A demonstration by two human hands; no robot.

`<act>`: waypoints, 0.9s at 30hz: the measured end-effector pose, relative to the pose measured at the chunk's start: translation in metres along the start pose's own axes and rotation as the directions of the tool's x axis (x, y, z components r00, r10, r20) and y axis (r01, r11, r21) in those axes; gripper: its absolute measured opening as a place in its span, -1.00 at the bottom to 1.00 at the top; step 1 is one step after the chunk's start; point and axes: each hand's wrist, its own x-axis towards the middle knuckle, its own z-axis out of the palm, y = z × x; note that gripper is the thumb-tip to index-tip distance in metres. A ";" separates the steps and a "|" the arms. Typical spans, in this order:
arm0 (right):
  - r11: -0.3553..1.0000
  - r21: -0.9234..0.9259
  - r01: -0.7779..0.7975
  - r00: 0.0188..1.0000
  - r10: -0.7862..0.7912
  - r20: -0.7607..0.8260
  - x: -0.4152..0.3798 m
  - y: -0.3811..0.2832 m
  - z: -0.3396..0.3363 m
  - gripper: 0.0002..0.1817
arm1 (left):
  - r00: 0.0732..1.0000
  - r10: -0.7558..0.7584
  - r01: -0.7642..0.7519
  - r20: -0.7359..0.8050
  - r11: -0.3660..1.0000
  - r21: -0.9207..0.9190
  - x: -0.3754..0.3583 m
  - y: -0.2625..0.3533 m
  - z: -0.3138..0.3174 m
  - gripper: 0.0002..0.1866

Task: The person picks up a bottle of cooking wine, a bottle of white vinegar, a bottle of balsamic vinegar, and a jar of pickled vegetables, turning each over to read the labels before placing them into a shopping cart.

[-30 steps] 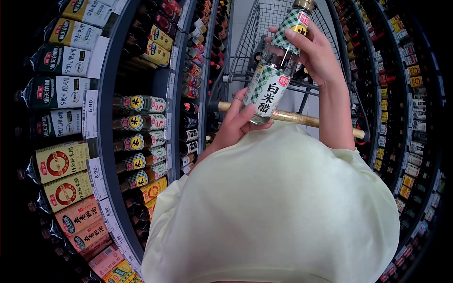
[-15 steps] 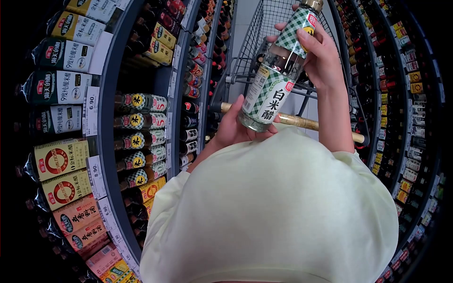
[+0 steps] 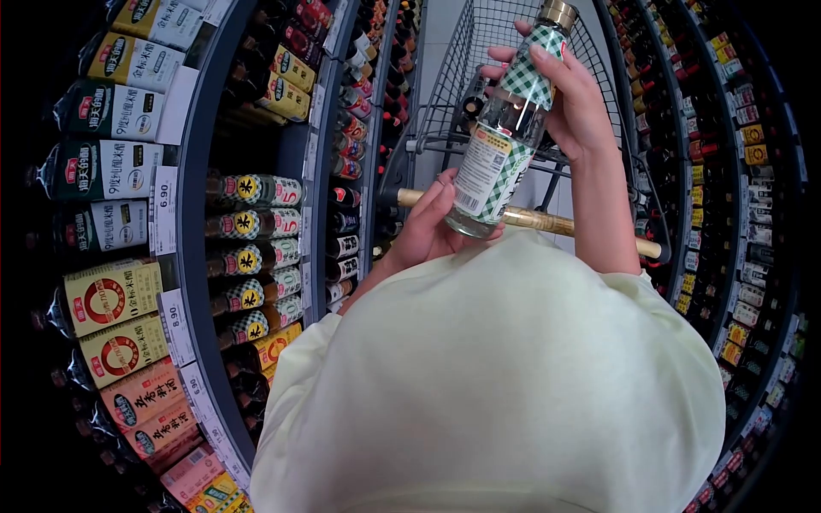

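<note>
A clear glass bottle of white rice vinegar [image 3: 505,124] leans in front of my chest, its gold cap up and tilted to the right. Green-and-white checks cover its neck and part of its lower label, where a block of small print and a barcode face me. My right hand [image 3: 577,107] is wrapped around the neck and shoulder, the thumb lying across the checked wrap. At the base, my left hand [image 3: 428,224] supports the bottle, with fingers underneath and thumb against its side.
A wire shopping cart [image 3: 445,81] with a tan handle bar [image 3: 539,221] stands just beyond the bottle, with dark bottles [image 3: 472,106] in it. Left shelves carry similar checked bottles [image 3: 248,224], boxed-label bottles [image 3: 111,295] and price tags [image 3: 165,209]. More bottle shelves [image 3: 697,171] line the right.
The bottle has turned about its length, so its large front lettering has swung right and the small-print side now faces me. The left thumb has shifted toward the bottle's base.
</note>
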 end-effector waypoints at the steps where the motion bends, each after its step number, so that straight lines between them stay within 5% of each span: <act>1: 1.000 0.006 -0.003 1.000 0.003 -0.024 0.000 0.000 0.000 -0.41 | 1.000 -0.002 0.002 0.001 1.000 0.001 0.000 0.000 0.002 -0.56; 7: 0.999 0.031 -0.019 0.995 0.022 -0.099 0.001 0.000 -0.001 -0.46 | 1.000 0.015 -0.017 0.023 0.998 0.064 0.004 -0.001 -0.001 -0.55; 9: 0.999 0.035 -0.028 0.991 0.032 -0.126 0.002 0.000 -0.002 -0.47 | 0.987 0.145 -0.115 -0.069 0.938 0.326 0.007 -0.004 -0.001 -0.43; 13: 0.996 0.056 -0.067 0.982 0.076 -0.174 0.003 0.001 -0.004 -0.49 | 0.987 0.145 -0.119 -0.066 0.947 0.298 0.010 -0.002 0.001 -0.41; 18: 0.994 0.072 -0.077 0.968 0.092 -0.232 0.005 0.003 0.000 -0.54 | 0.984 0.164 -0.099 -0.071 0.831 0.547 0.012 -0.003 -0.002 -0.36; 27: 0.983 0.160 -0.092 0.959 0.130 -0.251 0.013 0.015 -0.005 -0.59 | 0.977 0.170 -0.078 -0.126 0.841 0.535 0.009 0.004 0.013 -0.36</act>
